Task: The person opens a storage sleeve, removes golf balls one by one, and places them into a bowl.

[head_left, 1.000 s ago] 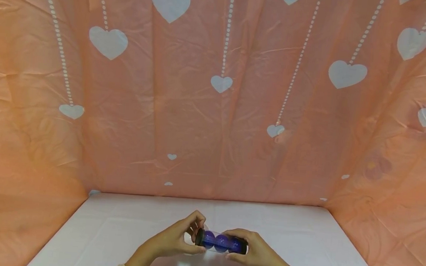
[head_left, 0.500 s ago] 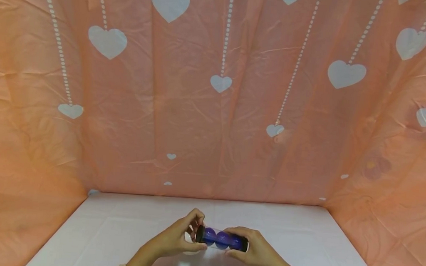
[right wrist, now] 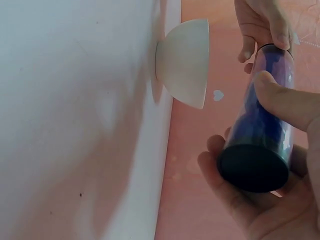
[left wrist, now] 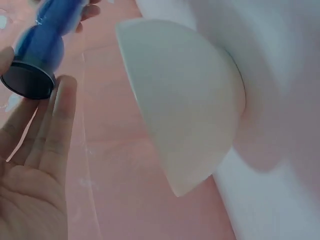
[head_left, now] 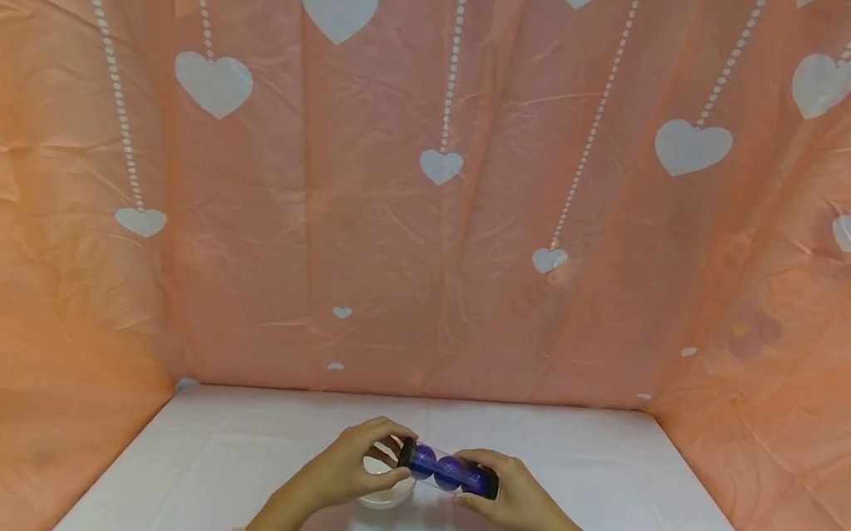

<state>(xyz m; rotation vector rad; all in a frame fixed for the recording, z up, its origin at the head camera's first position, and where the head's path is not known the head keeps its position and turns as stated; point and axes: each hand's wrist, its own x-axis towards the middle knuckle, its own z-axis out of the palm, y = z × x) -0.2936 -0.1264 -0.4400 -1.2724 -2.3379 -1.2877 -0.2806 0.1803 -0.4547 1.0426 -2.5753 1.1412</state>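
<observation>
Here, the left hand (head_left: 344,467) and right hand (head_left: 518,496) grasp opposite ends of a tube (head_left: 435,467).
Purple balls (head_left: 450,473) sit inside; a bowl (left wrist: 180,100) stands on the table (head_left: 603,488).

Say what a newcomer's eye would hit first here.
Probably the clear tube of purple-blue balls, held by its ends in the left hand and right hand, low in the middle of the head view. Next, the peach sheet with white hearts, filling most of that view beyond the table. Then the pale bowl standing on that table, partly hidden by the left hand there but plain in both wrist views.
</observation>
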